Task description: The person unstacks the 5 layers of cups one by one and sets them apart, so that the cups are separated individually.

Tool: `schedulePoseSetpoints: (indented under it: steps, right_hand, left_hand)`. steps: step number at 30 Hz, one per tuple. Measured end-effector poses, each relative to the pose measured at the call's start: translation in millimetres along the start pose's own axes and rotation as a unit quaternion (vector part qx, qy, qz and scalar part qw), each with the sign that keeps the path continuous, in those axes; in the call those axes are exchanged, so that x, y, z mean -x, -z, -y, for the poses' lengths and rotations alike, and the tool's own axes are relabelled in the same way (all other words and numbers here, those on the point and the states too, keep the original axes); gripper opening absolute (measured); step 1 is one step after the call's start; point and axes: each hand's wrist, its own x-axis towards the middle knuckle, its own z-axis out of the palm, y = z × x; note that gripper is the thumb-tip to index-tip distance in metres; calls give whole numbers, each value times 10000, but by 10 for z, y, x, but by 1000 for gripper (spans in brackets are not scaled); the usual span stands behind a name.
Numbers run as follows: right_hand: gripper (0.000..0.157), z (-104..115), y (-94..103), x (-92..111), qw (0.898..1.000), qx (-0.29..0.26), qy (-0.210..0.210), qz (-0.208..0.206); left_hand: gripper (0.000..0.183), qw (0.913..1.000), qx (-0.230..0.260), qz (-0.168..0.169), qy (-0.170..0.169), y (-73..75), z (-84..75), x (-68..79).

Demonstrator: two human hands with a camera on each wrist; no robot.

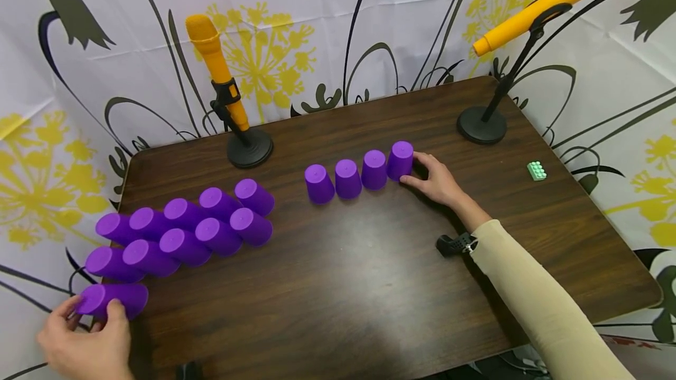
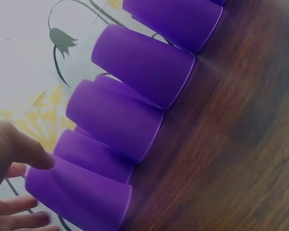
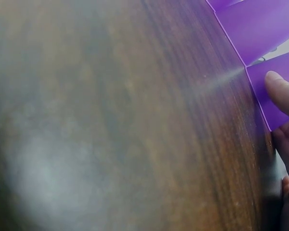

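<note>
Several purple plastic cups stand upside down on the table. At the near left end of the left group, my left hand (image 1: 87, 339) holds a cup (image 1: 129, 298) with its thumb on one side and fingers around the other. The left wrist view shows that thumb (image 2: 31, 151) against the same cup (image 2: 82, 192). My right hand (image 1: 435, 179) grips the rightmost cup (image 1: 400, 160) of a short row, thumb at the near side. In the right wrist view this cup (image 3: 274, 91) is partly cut off by the frame edge.
Two rows of purple cups (image 1: 182, 245) run across the left of the brown table (image 1: 338, 292). Behind them stands a yellow microphone (image 1: 216, 69) on a stand; another microphone (image 1: 554, 2) leans at the back right. A small green toy brick (image 1: 536, 171) lies near the right edge.
</note>
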Motion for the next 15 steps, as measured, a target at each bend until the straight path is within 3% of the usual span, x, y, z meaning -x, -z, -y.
schedulePoseSetpoints:
  steps: [2,4,6,8,10,12,13,15]
  right_hand:
    - [65,7,-5,1,10000,2,-1,18]
    - [65,9,-9,0,10000,-3,8,20]
    - [65,9,-12,-3,10000,-6,15,0]
    - [65,5,-13,-5,10000,-3,13,-9]
    - [65,0,-14,-5,10000,11,8,2]
    - [65,-5,-15,-3,10000,14,8,7]
    - [65,-8,-15,-2,10000,4,11,2]
    - [65,-13,-18,1,10000,-8,17,-25]
  left_hand:
    - [40,9995,-35,-231,-231,60,-88,55]
    - [37,9956,-30,-576,-738,128,-225,131]
    - [32,9868,72,-913,-1333,176,-401,207]
    - [24,9721,709,-1292,-1823,159,-633,298]
    - [16,9408,1601,-1682,-2468,66,-871,394]
    - [10,9019,2570,-1771,-2985,-69,-1118,533]
    - [10,8829,3018,-1670,-3187,-146,-1238,626]
    - [11,8615,3438,-1030,-3592,-282,-1405,834]
